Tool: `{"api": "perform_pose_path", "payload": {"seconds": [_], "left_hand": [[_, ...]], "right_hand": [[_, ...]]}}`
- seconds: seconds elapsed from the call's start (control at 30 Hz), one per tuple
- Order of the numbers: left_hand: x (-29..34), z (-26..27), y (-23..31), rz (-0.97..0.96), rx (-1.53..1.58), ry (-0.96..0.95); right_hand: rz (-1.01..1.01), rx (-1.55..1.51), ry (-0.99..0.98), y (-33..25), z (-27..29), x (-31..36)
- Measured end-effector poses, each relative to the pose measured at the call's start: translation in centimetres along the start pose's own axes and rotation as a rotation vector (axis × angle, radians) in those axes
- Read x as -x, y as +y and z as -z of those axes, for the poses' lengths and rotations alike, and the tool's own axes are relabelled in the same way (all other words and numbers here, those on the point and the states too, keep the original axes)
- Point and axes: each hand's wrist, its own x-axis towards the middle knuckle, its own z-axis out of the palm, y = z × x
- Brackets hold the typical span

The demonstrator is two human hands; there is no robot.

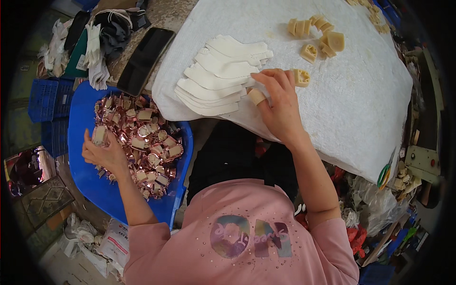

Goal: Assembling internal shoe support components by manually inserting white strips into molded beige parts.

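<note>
My left hand (pixel 108 153) is over the left side of a blue plastic tub (pixel 77 118), thumb and fingers closed around a small shiny pink piece with a cream panel (pixel 99 136). Many similar pink metallic pieces (pixel 142 142) fill the tub below it. On the white-covered table, my right hand (pixel 279 102) reaches to the right-hand ends of a fanned stack of white, flat cut pieces (pixel 216 78). Its thumb, wrapped with a beige band (pixel 257 97), and its index finger are apart at the stack's edge. A beige roll-shaped piece (pixel 302 77) lies beside its knuckles.
Several beige rolls (pixel 335 42) stand at the table's far side. A black phone (pixel 145 61) and gloves (pixel 95 52) lie at upper left. Green-handled scissors (pixel 384 175) hang at the table's right edge. Blue crates (pixel 50 99) stand left of the tub.
</note>
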Motion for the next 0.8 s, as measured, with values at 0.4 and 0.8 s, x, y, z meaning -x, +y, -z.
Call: {"api": "perform_pose_path", "payload": {"seconds": [0.4,0.8], "left_hand": [[4.5,1.7,17.8,-0.659,1.083,-0.351],[5.4,0.7,18.5,-0.689,1.022,-0.335]], "right_hand": [[-0.027,0.354,-0.076,0.7,-2.3,-4.4],[-0.122,-0.286,-0.027,-0.8,-1.0,-2.4]]}}
